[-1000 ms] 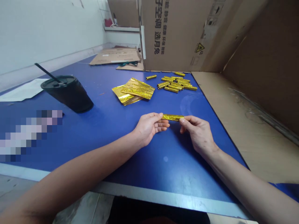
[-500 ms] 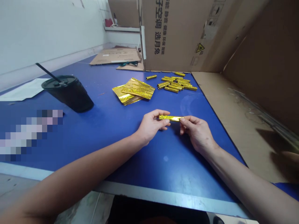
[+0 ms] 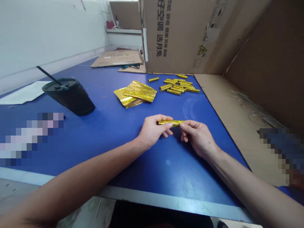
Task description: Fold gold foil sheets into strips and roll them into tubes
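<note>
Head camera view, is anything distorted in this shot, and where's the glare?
Head view: wide-angle distortion bows the front edge of the blue table; a pale glare patch sits on its surface; the gold foil tube gleams; pixelated blocks hide part of the table and the cardboard at right.

We are looking down a blue-topped workbench point(image 3: 133, 133) with a metal edge point(image 3: 152, 198), and a white wall point(image 3: 47, 31) is rising along its left side. A printed cardboard carton panel point(image 3: 180, 34) is standing at the far end, flattened cardboard sheets point(image 3: 117, 59) are lying beyond the bench, and a speckled floor point(image 3: 104, 212) is showing below.
</note>
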`<state>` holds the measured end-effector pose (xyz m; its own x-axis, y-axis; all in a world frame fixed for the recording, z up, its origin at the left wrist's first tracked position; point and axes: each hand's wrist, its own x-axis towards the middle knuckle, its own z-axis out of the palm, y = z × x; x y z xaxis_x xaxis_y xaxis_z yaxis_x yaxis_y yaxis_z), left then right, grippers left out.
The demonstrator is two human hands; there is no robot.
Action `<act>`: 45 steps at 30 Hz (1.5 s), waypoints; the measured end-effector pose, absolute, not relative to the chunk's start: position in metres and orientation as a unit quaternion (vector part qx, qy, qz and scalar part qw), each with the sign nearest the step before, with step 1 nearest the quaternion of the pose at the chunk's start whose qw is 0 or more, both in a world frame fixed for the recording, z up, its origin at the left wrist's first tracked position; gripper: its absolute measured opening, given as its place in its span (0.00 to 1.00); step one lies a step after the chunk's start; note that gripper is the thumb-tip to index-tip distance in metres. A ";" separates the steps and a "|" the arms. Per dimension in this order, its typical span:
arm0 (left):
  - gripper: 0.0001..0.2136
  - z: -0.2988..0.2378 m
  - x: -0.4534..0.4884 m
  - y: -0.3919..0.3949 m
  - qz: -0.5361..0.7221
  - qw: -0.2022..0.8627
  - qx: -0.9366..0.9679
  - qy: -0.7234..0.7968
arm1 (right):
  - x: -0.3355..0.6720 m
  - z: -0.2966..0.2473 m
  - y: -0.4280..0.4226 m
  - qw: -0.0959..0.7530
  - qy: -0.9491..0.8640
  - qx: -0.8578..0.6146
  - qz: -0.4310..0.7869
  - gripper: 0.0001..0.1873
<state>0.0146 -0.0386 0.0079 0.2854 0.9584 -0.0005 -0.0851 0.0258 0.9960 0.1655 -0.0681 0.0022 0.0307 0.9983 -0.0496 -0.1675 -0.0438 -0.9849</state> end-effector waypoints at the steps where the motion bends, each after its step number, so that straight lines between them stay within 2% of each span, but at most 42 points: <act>1: 0.08 0.008 0.015 -0.039 0.443 0.586 0.545 0.405 | 0.165 0.003 -0.068 0.537 -0.432 -0.479 0.543 0.11; 7: 0.07 0.006 0.014 -0.039 0.465 0.567 0.553 0.395 | 0.164 0.004 -0.069 0.533 -0.427 -0.477 0.552 0.12; 12: 0.07 0.004 0.013 -0.038 0.470 0.569 0.551 0.390 | 0.163 0.001 -0.069 0.560 -0.440 -0.486 0.507 0.12; 16: 0.07 0.003 0.013 -0.039 0.459 0.585 0.550 0.379 | 0.162 0.001 -0.069 0.556 -0.455 -0.461 0.520 0.18; 20: 0.07 0.003 0.014 -0.041 0.437 0.601 0.555 0.373 | 0.162 0.000 -0.069 0.516 -0.487 -0.457 0.537 0.14; 25: 0.09 0.004 0.015 -0.044 0.412 0.605 0.572 0.371 | 0.165 -0.002 -0.067 0.526 -0.487 -0.474 0.511 0.12; 33: 0.08 0.003 0.014 -0.042 0.423 0.579 0.574 0.396 | 0.162 -0.002 -0.068 0.492 -0.533 -0.462 0.511 0.14; 45: 0.10 -0.001 0.015 -0.042 0.421 0.604 0.557 0.383 | 0.164 0.001 -0.069 0.483 -0.567 -0.477 0.466 0.10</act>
